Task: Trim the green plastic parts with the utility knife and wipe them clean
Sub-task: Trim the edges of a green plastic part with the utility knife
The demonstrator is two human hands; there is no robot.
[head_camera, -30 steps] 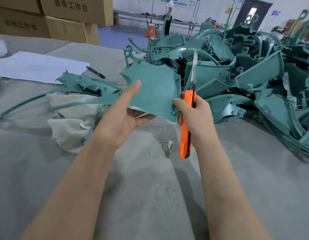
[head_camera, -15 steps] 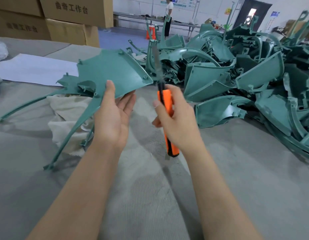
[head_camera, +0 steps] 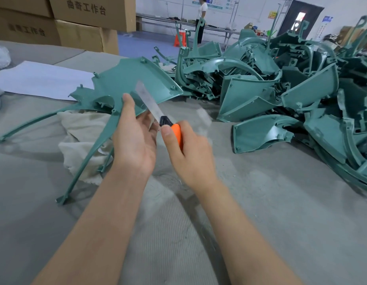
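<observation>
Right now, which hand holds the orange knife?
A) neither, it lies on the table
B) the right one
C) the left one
B: the right hand grips the knife by its orange handle, while the left hand holds a green part.

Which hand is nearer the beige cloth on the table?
Left. The left hand holds the green part just right of the cloth; the right hand, gripping the utility knife, is farther right, beyond the left hand.
</observation>
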